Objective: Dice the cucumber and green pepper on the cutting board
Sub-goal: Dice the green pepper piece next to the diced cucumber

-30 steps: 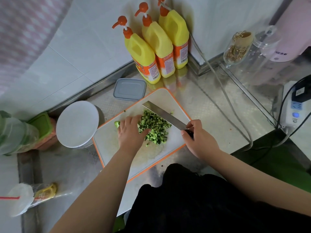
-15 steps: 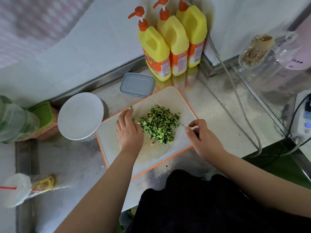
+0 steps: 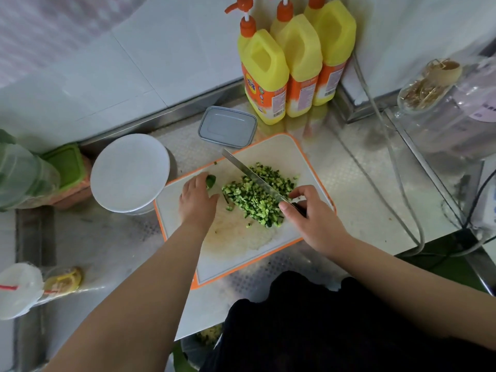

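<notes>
On the cutting board (image 3: 271, 146), knife (image 3: 241, 169) handle hidden in right hand (image 3: 314, 218).

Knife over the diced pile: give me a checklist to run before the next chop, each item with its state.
1. Right hand grips the black handle of the steel knife: ok.
2. Blade lies across the pile of small green diced pieces: ok.
3. Left hand is apart from the blade, flat on the board: ok.
4. Uncut green piece at the left fingertips is ready for dicing: cannot tell.
5. White cutting board with orange rim lies flat on the metal counter: ok.
</notes>
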Tool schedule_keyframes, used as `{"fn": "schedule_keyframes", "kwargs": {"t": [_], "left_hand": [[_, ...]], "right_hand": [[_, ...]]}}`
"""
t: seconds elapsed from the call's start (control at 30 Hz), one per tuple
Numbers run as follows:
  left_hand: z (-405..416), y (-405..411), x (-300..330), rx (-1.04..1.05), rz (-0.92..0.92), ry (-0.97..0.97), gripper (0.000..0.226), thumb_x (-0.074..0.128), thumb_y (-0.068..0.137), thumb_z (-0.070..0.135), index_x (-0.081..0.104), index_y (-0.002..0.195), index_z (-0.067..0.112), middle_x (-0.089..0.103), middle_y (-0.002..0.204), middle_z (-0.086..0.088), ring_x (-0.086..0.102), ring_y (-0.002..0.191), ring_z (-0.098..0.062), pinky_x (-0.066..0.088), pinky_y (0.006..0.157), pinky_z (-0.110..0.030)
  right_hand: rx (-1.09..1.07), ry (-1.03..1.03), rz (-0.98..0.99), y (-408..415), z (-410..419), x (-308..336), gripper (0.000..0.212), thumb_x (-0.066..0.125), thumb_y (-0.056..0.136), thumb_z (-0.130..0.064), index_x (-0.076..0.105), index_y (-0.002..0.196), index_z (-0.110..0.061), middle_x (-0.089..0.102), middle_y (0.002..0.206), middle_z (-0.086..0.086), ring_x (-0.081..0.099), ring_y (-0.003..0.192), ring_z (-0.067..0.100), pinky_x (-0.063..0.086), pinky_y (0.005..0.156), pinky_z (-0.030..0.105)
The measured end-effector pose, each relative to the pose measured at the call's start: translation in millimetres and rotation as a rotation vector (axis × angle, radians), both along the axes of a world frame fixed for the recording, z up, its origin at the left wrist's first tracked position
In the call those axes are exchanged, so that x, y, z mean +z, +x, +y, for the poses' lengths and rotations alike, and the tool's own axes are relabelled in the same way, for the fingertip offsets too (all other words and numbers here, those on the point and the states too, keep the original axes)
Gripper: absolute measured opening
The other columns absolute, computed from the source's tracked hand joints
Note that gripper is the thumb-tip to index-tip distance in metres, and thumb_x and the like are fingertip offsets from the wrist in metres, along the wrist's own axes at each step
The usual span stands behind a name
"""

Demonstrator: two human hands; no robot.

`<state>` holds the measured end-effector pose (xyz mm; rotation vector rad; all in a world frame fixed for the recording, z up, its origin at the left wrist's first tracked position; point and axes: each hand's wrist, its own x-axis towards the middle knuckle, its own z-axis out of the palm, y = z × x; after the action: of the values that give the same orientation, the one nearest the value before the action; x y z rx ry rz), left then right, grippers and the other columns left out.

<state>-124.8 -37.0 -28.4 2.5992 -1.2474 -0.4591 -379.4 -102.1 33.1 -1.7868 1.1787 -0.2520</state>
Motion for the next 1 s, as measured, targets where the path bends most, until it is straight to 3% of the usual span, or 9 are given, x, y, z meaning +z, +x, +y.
{"fn": "schedule_keyframes", "kwargs": {"t": [0.17, 0.27, 0.33, 0.47, 0.57, 0.67, 0.77, 0.87, 1.0], "left_hand": [[-11, 10, 3, 0.185, 0.046, -0.107, 0.036, 0.055, 0.095, 0.019, 0.047, 0.130, 0.017, 0.060, 0.118, -0.012, 0.052, 0.111, -0.033, 0.041, 0.084, -0.039], [0, 11, 9, 0.434, 0.328, -0.242, 0.039, 0.049, 0.098, 0.018, 0.044, 0.136, 0.016, 0.060, 0.120, -0.010, 0.056, 0.107, -0.031, 0.041, 0.082, -0.033], [19, 8, 6, 0.537, 0.506, -0.321, 0.038, 0.051, 0.098, 0.017, 0.045, 0.135, 0.012, 0.058, 0.123, -0.011, 0.058, 0.109, -0.032, 0.049, 0.085, -0.037], [66, -26, -8, 0.644, 0.768, -0.409, 0.032, 0.057, 0.096, 0.006, 0.051, 0.127, 0.007, 0.055, 0.121, -0.015, 0.060, 0.102, -0.033, 0.056, 0.065, -0.032], [92, -46, -16, 0.674, 0.668, -0.311, 0.037, 0.061, 0.094, 0.016, 0.051, 0.130, 0.018, 0.049, 0.120, -0.009, 0.061, 0.099, -0.029, 0.058, 0.070, -0.037], [111, -51, -17, 0.604, 0.331, -0.130, 0.033, 0.060, 0.094, 0.031, 0.053, 0.126, 0.028, 0.043, 0.125, -0.002, 0.056, 0.100, -0.024, 0.051, 0.082, -0.040], [121, -54, -16, 0.277, 0.039, -0.306, 0.014, 0.061, 0.091, 0.017, 0.067, 0.104, 0.014, 0.053, 0.112, -0.007, 0.050, 0.102, -0.026, 0.047, 0.084, -0.039], [126, -51, -24, -0.094, -0.066, -0.431, 0.018, 0.054, 0.088, 0.016, 0.070, 0.089, 0.008, 0.064, 0.095, -0.006, 0.055, 0.090, -0.024, 0.046, 0.076, -0.030], [134, -43, -34, -0.199, -0.140, -0.489, 0.016, 0.057, 0.089, 0.015, 0.070, 0.089, 0.006, 0.067, 0.094, -0.006, 0.060, 0.089, -0.024, 0.052, 0.074, -0.033]], "right_hand": [[0.017, -0.023, 0.005, 2, -1, 7, 0.033, 0.052, 0.092, -0.047, 0.045, 0.111, -0.020, 0.048, 0.055, -0.010, 0.042, 0.044, 0.003, 0.029, 0.051, 0.024], [0.058, -0.013, 0.003, 9, 1, 12, 0.032, 0.050, 0.093, -0.048, 0.045, 0.110, -0.021, 0.052, 0.058, -0.007, 0.042, 0.044, 0.003, 0.030, 0.050, 0.023], [0.102, 0.036, 0.012, 17, 2, 14, 0.032, 0.049, 0.092, -0.049, 0.044, 0.109, -0.023, 0.055, 0.061, -0.005, 0.044, 0.044, 0.003, 0.031, 0.049, 0.024], [0.263, 0.083, 0.125, 37, 10, 9, 0.033, 0.055, 0.091, -0.044, 0.045, 0.113, -0.022, 0.053, 0.077, -0.011, 0.050, 0.065, 0.004, 0.036, 0.056, 0.023], [0.394, 0.034, 0.243, 52, 21, 3, 0.023, 0.050, 0.096, -0.034, 0.046, 0.108, -0.015, 0.054, 0.083, -0.002, 0.053, 0.076, 0.021, 0.037, 0.063, 0.031], [0.484, -0.008, 0.339, 66, 33, -6, 0.018, 0.044, 0.098, -0.029, 0.039, 0.091, -0.013, 0.050, 0.075, 0.004, 0.053, 0.075, 0.030, 0.038, 0.062, 0.035], [0.520, -0.046, 0.396, 73, 39, -15, 0.017, 0.043, 0.098, -0.028, 0.041, 0.092, -0.013, 0.050, 0.073, 0.004, 0.056, 0.075, 0.033, 0.040, 0.062, 0.036], [0.523, -0.047, 0.433, 75, 45, -22, 0.015, 0.043, 0.098, -0.028, 0.041, 0.095, -0.014, 0.054, 0.079, 0.007, 0.060, 0.082, 0.035, 0.041, 0.064, 0.037], [0.520, -0.060, 0.453, 74, 50, -26, 0.016, 0.043, 0.098, -0.029, 0.041, 0.092, -0.014, 0.058, 0.080, 0.008, 0.059, 0.080, 0.034, 0.039, 0.064, 0.035]]}}
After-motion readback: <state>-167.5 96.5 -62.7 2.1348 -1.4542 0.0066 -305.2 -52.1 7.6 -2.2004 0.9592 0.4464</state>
